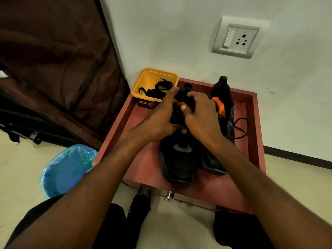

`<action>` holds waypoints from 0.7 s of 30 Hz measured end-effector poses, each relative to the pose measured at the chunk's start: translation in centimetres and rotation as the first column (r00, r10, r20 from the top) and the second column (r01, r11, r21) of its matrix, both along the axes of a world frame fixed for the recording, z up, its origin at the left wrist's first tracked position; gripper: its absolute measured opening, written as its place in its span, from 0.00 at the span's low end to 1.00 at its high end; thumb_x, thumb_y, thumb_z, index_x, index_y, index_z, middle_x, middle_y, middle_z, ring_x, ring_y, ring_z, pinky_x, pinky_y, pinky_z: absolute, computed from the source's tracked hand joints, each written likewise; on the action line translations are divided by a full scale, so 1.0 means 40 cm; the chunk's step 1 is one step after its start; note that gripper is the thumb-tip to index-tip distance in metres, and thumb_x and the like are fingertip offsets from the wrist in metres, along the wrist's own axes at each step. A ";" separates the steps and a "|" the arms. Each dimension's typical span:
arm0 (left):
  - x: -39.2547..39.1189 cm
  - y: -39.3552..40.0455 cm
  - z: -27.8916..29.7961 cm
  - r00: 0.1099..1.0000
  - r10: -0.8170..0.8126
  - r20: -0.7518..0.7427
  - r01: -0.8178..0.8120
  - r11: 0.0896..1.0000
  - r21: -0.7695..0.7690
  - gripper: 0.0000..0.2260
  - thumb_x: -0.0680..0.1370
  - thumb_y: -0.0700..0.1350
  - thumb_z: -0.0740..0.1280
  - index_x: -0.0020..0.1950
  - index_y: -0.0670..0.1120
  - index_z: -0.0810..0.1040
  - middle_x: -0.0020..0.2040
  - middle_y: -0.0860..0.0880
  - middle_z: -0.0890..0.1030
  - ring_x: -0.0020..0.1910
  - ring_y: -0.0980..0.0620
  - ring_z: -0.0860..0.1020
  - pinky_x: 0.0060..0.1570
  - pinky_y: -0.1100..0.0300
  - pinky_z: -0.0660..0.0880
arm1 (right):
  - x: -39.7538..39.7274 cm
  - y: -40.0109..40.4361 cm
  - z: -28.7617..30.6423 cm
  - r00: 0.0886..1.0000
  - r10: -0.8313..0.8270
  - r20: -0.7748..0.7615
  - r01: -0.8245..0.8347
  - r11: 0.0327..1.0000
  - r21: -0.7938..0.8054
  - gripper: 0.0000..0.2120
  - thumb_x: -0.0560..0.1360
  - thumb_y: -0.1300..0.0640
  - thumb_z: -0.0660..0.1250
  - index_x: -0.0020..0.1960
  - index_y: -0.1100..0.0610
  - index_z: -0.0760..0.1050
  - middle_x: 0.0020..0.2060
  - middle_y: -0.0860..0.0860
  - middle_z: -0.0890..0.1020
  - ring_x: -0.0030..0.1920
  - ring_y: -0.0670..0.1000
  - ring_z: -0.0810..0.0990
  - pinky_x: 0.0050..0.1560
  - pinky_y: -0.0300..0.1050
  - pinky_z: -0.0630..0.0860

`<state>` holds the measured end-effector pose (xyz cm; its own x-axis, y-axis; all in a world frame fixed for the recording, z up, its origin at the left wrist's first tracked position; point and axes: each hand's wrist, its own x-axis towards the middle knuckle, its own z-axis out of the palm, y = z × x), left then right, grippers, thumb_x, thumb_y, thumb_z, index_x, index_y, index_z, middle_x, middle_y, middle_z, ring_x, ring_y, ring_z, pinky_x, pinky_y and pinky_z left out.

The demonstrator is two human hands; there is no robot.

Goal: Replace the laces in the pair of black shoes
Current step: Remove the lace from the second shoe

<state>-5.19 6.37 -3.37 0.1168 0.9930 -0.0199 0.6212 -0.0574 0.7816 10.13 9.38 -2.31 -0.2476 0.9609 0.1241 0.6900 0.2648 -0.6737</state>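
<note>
A matte white wall (179, 33) with a square plastic switch-and-socket plate (236, 38) backs a pale tiled floor (21, 168), where a low reddish-pink worktop (143, 164) with a raised rim stands against the wall. On it sit two black shoes side by side, toes toward the person. The left shoe (179, 162) has a smooth rounded toe and a grey patch at the tongue; both hands work at its upper part. The left hand (159, 119) curls round the shoe's collar from the left, and the right hand (203, 115) grips it from the right, fingers bent over the black fabric and orange lining. The right shoe (222, 97) shows bright orange lining, and a thin black lace (242, 128) loops from it onto the worktop. In the far left corner a square yellow plastic tub (142, 81) holds a tangle of flat black laces (161, 87). A crinkly blue bin liner (66, 169) sits left, beneath dark brown fabric (53, 51).
</note>
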 end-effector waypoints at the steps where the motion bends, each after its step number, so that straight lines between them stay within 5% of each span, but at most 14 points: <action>1: 0.000 -0.001 -0.002 1.000 0.001 -0.024 0.000 1.000 0.012 0.53 0.72 0.37 0.78 0.84 0.50 0.44 0.64 0.51 0.70 0.60 0.52 0.77 0.58 0.52 0.81 | -0.001 -0.001 -0.009 0.979 0.077 0.189 -0.080 0.997 0.008 0.15 0.82 0.53 0.65 0.68 0.52 0.76 0.71 0.50 0.73 0.73 0.55 0.68 0.68 0.60 0.70; 3: 0.000 -0.002 -0.004 0.999 0.009 -0.049 -0.008 1.000 0.020 0.53 0.72 0.36 0.78 0.84 0.50 0.43 0.63 0.50 0.70 0.60 0.52 0.77 0.60 0.50 0.80 | -0.001 0.010 -0.025 0.931 0.125 0.344 -0.139 0.990 0.015 0.10 0.82 0.53 0.65 0.60 0.50 0.82 0.66 0.50 0.76 0.70 0.57 0.71 0.64 0.64 0.74; 6: 0.000 -0.003 0.000 0.999 0.006 -0.050 -0.007 1.000 -0.007 0.55 0.71 0.39 0.80 0.84 0.51 0.43 0.66 0.49 0.70 0.63 0.50 0.75 0.62 0.48 0.79 | 0.021 0.029 -0.029 0.961 0.103 0.257 -0.114 0.993 0.029 0.12 0.80 0.52 0.69 0.38 0.46 0.81 0.45 0.47 0.83 0.52 0.53 0.81 0.49 0.59 0.81; 9: 0.000 -0.008 0.006 0.999 0.006 -0.039 -0.007 1.000 -0.026 0.56 0.70 0.43 0.82 0.84 0.52 0.44 0.69 0.48 0.71 0.68 0.49 0.73 0.65 0.48 0.77 | 0.036 0.034 0.007 0.990 0.128 0.066 -0.129 0.992 0.004 0.07 0.79 0.54 0.73 0.42 0.50 0.86 0.40 0.43 0.83 0.41 0.40 0.80 0.46 0.38 0.80; 11: 0.003 -0.010 0.010 0.999 0.013 -0.038 -0.014 0.999 -0.040 0.56 0.70 0.44 0.82 0.84 0.51 0.44 0.71 0.49 0.71 0.71 0.48 0.72 0.66 0.49 0.75 | 0.044 0.035 0.043 0.975 -0.042 -0.219 0.039 0.999 -0.016 0.05 0.78 0.54 0.73 0.46 0.52 0.86 0.44 0.41 0.83 0.42 0.36 0.80 0.47 0.28 0.72; 13: 0.004 -0.012 0.013 0.999 0.025 -0.035 -0.026 0.999 -0.045 0.56 0.69 0.44 0.82 0.84 0.51 0.44 0.71 0.49 0.71 0.71 0.48 0.71 0.66 0.51 0.75 | 0.061 0.051 0.075 0.769 -0.237 -0.594 0.147 0.970 -0.196 0.06 0.79 0.54 0.71 0.45 0.53 0.85 0.46 0.45 0.85 0.44 0.40 0.82 0.49 0.35 0.74; 16: 0.007 -0.009 0.014 0.999 0.025 -0.035 -0.027 0.999 -0.046 0.57 0.69 0.44 0.82 0.84 0.50 0.44 0.72 0.48 0.71 0.71 0.46 0.71 0.67 0.50 0.74 | 0.080 0.049 0.097 0.491 -0.307 -0.815 -0.079 0.916 -0.393 0.10 0.81 0.53 0.66 0.53 0.60 0.81 0.50 0.57 0.86 0.49 0.53 0.84 0.50 0.47 0.77; 18: 0.008 -0.009 0.015 0.999 0.021 -0.032 -0.023 0.998 -0.055 0.56 0.69 0.44 0.82 0.84 0.50 0.44 0.72 0.48 0.70 0.71 0.45 0.72 0.67 0.48 0.75 | 0.071 0.032 0.090 0.527 -0.268 -0.807 -0.193 0.887 -0.420 0.13 0.85 0.53 0.61 0.59 0.62 0.76 0.49 0.58 0.86 0.48 0.54 0.86 0.46 0.46 0.79; 21: 0.007 -0.008 0.014 0.999 0.027 -0.020 -0.028 0.997 -0.066 0.56 0.69 0.43 0.82 0.83 0.51 0.45 0.73 0.47 0.70 0.72 0.46 0.71 0.68 0.46 0.75 | 0.046 0.014 0.077 0.839 -0.051 -0.541 -0.104 0.962 -0.252 0.11 0.83 0.53 0.67 0.61 0.58 0.75 0.42 0.53 0.83 0.38 0.44 0.82 0.40 0.37 0.78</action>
<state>-4.89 6.05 -2.81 0.0887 0.9922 -0.0881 0.6369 0.0115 0.7709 11.98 9.94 0.78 -0.2420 0.9702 -0.0086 0.1922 0.0392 -0.9806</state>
